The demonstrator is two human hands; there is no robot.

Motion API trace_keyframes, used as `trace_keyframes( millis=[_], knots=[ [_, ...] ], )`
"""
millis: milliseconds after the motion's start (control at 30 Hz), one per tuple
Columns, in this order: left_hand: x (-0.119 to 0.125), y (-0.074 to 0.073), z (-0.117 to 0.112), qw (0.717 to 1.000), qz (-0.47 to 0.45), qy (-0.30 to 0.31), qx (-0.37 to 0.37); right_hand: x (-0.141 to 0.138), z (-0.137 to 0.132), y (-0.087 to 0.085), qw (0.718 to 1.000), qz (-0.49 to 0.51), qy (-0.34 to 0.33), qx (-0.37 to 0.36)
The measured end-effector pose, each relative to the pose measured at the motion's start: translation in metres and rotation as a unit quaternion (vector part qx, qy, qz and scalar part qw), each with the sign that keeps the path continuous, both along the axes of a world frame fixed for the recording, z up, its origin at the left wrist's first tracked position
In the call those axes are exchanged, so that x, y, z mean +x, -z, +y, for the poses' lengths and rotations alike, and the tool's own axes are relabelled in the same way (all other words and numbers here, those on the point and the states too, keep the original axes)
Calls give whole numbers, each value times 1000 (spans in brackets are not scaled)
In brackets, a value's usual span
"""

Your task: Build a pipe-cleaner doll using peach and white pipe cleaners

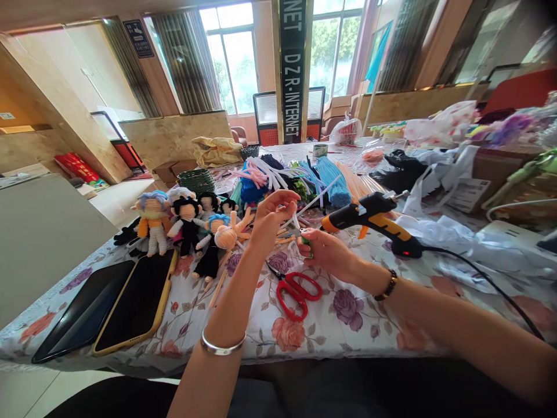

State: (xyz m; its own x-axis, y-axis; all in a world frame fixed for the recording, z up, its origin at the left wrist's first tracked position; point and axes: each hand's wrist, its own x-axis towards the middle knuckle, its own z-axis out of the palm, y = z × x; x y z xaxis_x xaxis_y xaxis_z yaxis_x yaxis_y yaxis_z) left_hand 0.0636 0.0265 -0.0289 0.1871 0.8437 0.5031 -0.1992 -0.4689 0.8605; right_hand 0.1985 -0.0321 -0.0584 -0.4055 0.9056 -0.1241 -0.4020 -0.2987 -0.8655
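My left hand (275, 216) is raised over the middle of the table, thumb and fingers pinched on a thin white pipe cleaner (319, 196) that sticks out up and to the right. Just right of it, my right hand (324, 251) is closed on a small green and white piece (307, 244), mostly covered by the fingers. A white strand runs between the two hands. Below them lie red-handled scissors (296, 295), their blades pointing away to the left. A black and orange glue gun (369, 217) stands right of my right hand, its red light on.
Several crocheted dolls (187, 223) are grouped at the left, behind two dark-screened phones (138, 299). Bundles of coloured pipe cleaners (333, 177) lie beyond my hands. The glue gun's black cord (483, 267) crosses the right side, near white plastic wrapping (461, 241).
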Motion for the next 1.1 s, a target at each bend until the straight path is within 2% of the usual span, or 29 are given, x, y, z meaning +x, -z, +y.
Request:
trace_keyframes(
  millis=[133, 500, 767, 1100],
  knots=[
    [-1, -1, 0, 1000, -4, -5, -1, 0, 0, 0, 1000, -6, -3, 13],
    [0, -3, -3, 1000, -14, 16, 0, 1, 1, 2, 1000, 5, -2, -12],
    [1, -3, -6, 999, 29, -11, 8, 2, 2, 3, 1000, 1, -5, -7],
    [3, -2, -2, 999, -15, -42, 13, -2, -2, 0, 1000, -28, 12, 9]
  ],
)
